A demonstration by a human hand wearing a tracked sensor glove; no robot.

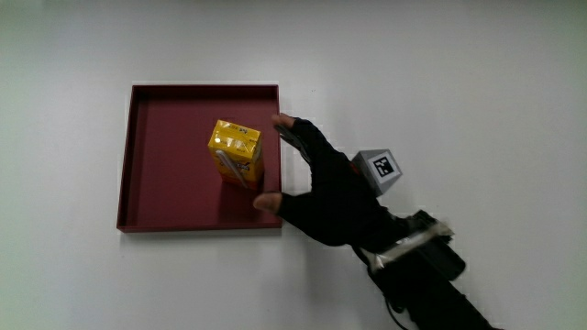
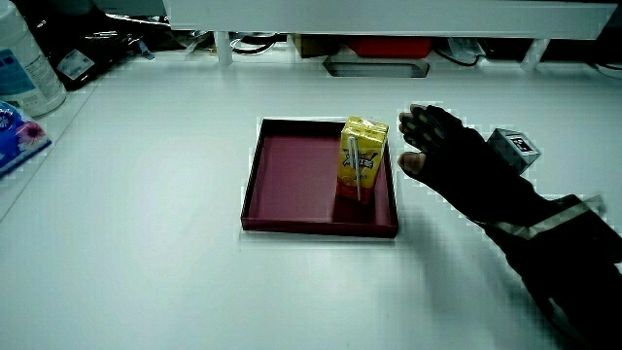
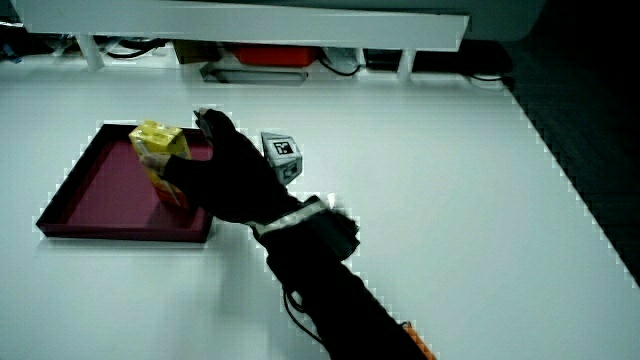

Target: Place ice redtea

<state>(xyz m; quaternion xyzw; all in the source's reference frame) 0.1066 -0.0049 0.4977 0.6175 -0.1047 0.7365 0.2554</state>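
The ice red tea is a yellow drink carton (image 1: 237, 151) with a straw on its side. It stands upright in a dark red square tray (image 1: 165, 183), near the tray's wall closest to the hand. The hand (image 1: 284, 165) is at that tray wall beside the carton, its fingers spread and holding nothing. The thumb (image 1: 266, 202) lies close to the carton's base, and the other fingers stand apart from the carton. Both side views show the carton (image 2: 362, 156) (image 3: 158, 140), the tray (image 2: 292, 180) (image 3: 100, 200) and the hand (image 2: 413, 138) (image 3: 195, 145).
A side view shows a white bottle (image 2: 24, 68) and a blue packet (image 2: 15, 131) at the table's edge. A low white partition (image 2: 389, 15) stands where the table ends, with cables and boxes under it. The table is white.
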